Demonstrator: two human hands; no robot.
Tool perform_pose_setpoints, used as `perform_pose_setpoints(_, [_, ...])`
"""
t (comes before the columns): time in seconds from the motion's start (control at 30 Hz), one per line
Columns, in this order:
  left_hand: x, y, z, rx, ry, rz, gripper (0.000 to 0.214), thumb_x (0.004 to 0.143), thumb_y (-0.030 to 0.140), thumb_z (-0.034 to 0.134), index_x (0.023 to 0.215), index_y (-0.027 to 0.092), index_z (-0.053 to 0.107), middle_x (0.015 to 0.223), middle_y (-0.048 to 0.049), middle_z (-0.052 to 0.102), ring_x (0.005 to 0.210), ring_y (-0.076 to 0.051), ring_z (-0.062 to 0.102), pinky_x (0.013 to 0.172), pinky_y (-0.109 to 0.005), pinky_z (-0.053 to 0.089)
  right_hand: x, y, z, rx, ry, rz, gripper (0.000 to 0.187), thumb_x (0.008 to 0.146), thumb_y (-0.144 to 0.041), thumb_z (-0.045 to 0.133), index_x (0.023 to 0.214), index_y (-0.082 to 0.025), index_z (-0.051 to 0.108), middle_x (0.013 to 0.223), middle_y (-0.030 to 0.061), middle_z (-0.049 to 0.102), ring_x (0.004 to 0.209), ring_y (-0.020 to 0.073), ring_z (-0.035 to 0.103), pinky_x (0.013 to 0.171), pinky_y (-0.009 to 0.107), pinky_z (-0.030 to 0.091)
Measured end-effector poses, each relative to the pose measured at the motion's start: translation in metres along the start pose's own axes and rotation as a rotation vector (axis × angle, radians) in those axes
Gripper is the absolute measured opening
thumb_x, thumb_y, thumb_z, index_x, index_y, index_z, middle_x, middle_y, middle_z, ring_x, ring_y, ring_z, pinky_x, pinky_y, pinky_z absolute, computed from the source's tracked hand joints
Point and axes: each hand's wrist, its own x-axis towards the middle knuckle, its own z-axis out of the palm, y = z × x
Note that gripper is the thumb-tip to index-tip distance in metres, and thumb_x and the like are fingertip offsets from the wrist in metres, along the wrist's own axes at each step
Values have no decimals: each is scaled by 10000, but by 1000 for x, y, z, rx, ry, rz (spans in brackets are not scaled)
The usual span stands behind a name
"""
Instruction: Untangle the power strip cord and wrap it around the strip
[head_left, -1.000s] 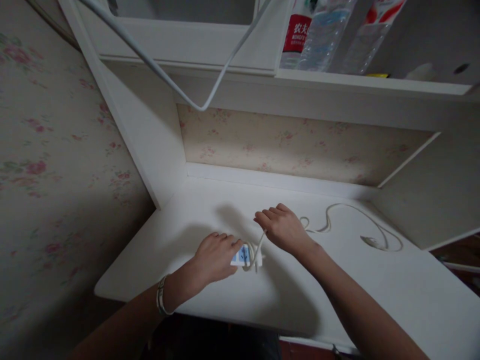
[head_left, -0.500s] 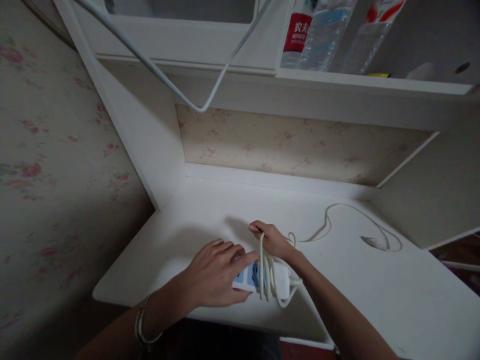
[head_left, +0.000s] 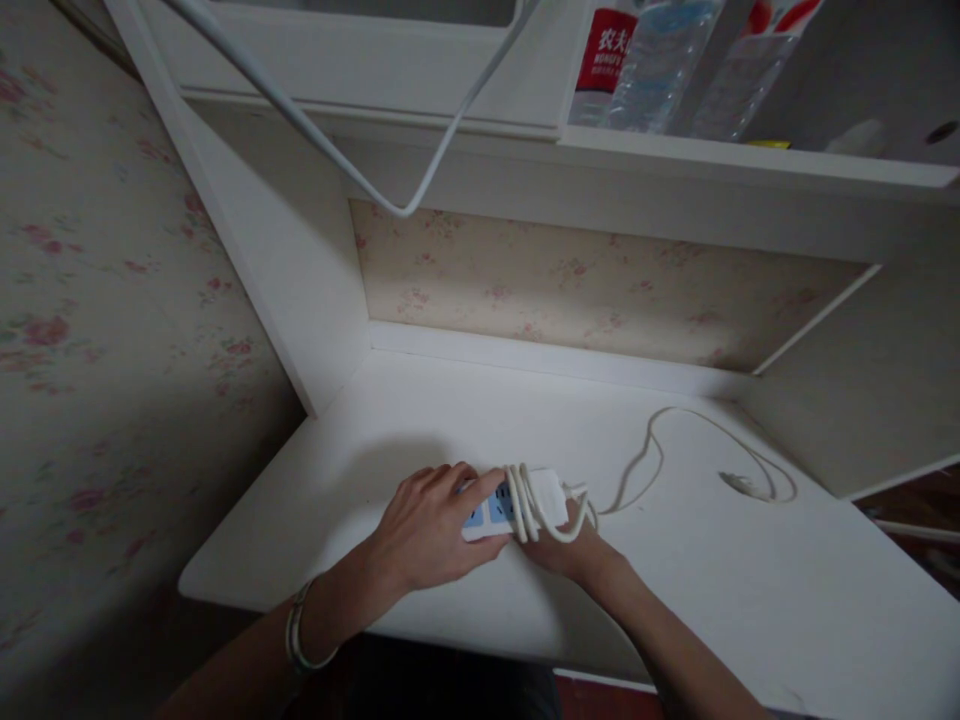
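Note:
A white power strip [head_left: 488, 530] with blue socket faces is held above the desk, slightly tilted. My left hand [head_left: 437, 522], a bangle at its wrist, is closed around the strip's left end, thumb on top. Several loops of off-white cord [head_left: 523, 505] wrap around the strip's middle, near its plain white right end. My right hand [head_left: 564, 548] is below and behind that end, closed on the cord; its fingertips are hidden by the strip and loops. From there the loose cord trails right across the desk to a plug [head_left: 742, 485].
The white desk [head_left: 750, 590] has a side panel on each side and floral wallpaper behind. A thick pale cable [head_left: 405, 212] hangs in front of the upper shelf [head_left: 712, 152]. Plastic bottles [head_left: 664, 65] stand on that shelf at the upper right.
My right hand has moved from above the strip, where it pinched the cord, down to underneath it. The strip has risen a little and turned, while my left hand keeps its grip.

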Motion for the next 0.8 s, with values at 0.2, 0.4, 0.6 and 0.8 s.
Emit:
perform_pose_setpoints(0.2, [8, -12, 7, 100, 31, -188, 494, 837, 469, 548, 1292, 313, 437, 1003, -50, 641, 889, -230, 624, 776, -345, 482, -13, -18, -19, -77, -247, 56, 275, 956, -352, 404, 881, -184, 607, 754, 74, 700, 661, 218, 673, 599, 290, 428])
perform_pose_setpoints(0.4, [10, -19, 27, 178, 0, -224, 471, 854, 367, 551, 1300, 272, 434, 1006, -74, 631, 895, -248, 620, 783, -371, 473, -17, -21, -40, -61, -99, -103, 223, 953, -289, 440, 803, -197, 577, 749, 20, 651, 669, 162, 620, 591, 278, 350])
perform_pose_setpoints(0.6, [6, -12, 40, 164, -53, -103, 489, 809, 336, 626, 1263, 258, 462, 996, -59, 643, 930, -253, 604, 831, -393, 460, -6, -12, -59, -10, 50, -209, 377, 972, -369, 406, 725, -177, 619, 659, 29, 620, 606, 128, 547, 608, 281, 303])
perform_pose_setpoints(0.8, [-1, 8, 41, 98, -120, 64, 421, 783, 402, 648, 1149, 220, 547, 969, -53, 664, 924, -256, 609, 848, -402, 462, 18, 4, -64, 120, 63, -224, 480, 974, -343, 368, 598, -167, 609, 549, 15, 574, 514, 95, 464, 567, 264, 258])
